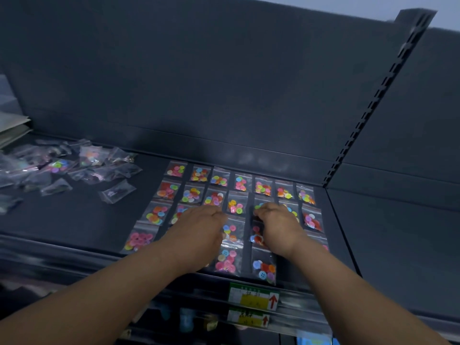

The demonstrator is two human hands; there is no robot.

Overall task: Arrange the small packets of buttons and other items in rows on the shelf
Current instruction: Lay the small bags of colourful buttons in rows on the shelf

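Note:
Small clear packets of coloured buttons (239, 181) lie in neat rows on the right half of the dark shelf (94, 220). My left hand (199, 230) lies palm down over packets in the third and fourth rows, fingers fairly straight and pointing right. My right hand (277, 225) is beside it, fingertips curled at the top edge of a packet of red buttons (256, 236) in the fourth row, which it pinches. Between the hands a packet of yellow and green buttons (235, 206) shows. Both hands hide some packets.
A loose heap of unsorted clear packets (74, 168) lies at the shelf's left. Stacked papers (12, 128) sit at the far left. A slotted upright (373, 100) bounds the shelf on the right. Price labels (252, 296) hang on the front rail, with a lower shelf beneath.

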